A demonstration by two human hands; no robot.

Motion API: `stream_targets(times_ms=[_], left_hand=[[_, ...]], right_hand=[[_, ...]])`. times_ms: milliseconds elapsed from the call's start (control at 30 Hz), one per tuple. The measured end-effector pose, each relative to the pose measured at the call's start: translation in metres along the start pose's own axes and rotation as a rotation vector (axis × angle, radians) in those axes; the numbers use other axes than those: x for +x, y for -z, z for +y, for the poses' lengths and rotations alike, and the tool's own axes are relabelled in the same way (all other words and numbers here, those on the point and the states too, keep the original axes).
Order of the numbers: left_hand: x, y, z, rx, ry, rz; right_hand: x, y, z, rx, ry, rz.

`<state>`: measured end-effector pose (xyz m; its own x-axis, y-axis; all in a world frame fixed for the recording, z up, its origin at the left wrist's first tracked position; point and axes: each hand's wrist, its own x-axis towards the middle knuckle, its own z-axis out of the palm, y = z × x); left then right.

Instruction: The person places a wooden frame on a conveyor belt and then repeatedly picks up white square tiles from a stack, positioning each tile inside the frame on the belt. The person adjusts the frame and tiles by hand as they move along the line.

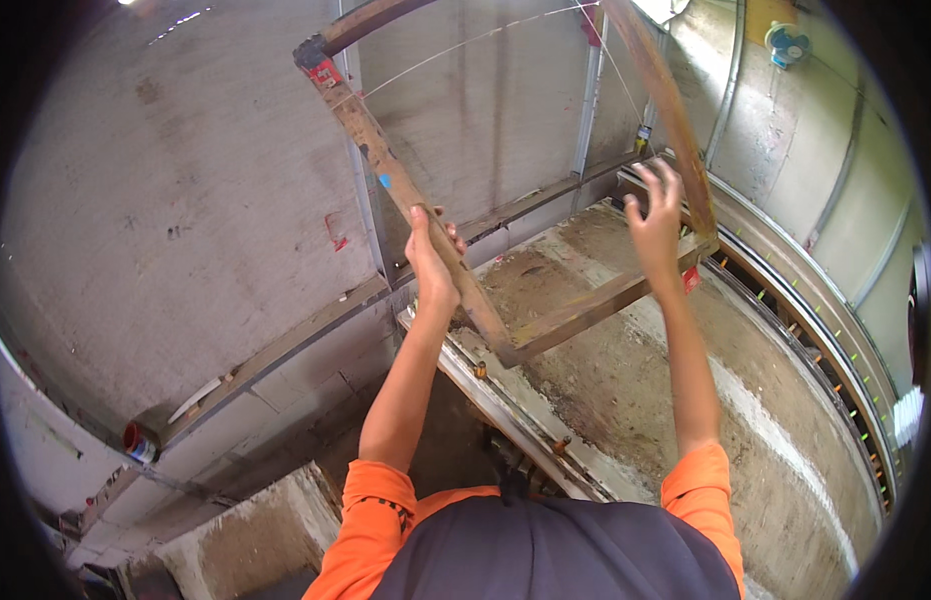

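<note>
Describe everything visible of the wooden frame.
The wooden frame is brown and scuffed, with bars on four sides; its top runs partly out of view. A red patch marks the upper-left corner, a blue mark the left bar. White string crosses its opening. It tilts over the worktable; contact there is unclear. The left hand grips the left bar; the open right hand is near the right bar.

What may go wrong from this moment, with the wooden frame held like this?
Only the left fingers seem to grip the frame, so it might twist or tip. The right fingers are spread open and appear near the string, which might catch them.
</note>
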<state>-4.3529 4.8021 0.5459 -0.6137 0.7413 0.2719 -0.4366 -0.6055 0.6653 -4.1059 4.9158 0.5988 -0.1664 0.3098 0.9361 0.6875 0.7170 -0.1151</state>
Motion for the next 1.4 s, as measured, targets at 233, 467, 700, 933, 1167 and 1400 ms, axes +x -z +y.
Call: stream_targets(times_ms=[233,467,700,933,1167,1400], left_hand=[[0.007,-0.039,-0.046,-0.128,0.157,0.019],[-0.006,-0.066,-0.094,-0.11,0.101,-0.013],[-0.008,-0.068,-0.114,-0.19,0.136,-0.076],[0.038,-0.062,-0.114,-0.202,0.088,-0.248],[0.169,-0.026,-0.023,0.059,-0.092,-0.126],[0.307,0.02,-0.019,0.038,0.635,-0.8]], right_hand=[[-0.047,-0.036,-0.081,0.448,-0.061,-0.244],[-0.088,-0.043,-0.069,0.445,-0.391,-0.282],[-0.104,-0.063,-0.059,0.332,-0.47,-0.305],[-0.089,-0.077,-0.042,0.206,-0.252,-0.254],[-0.103,-0.069,-0.006,-0.033,-0.315,-0.362],[-0.134,-0.072,-0.013,-0.074,-0.312,-0.454]])
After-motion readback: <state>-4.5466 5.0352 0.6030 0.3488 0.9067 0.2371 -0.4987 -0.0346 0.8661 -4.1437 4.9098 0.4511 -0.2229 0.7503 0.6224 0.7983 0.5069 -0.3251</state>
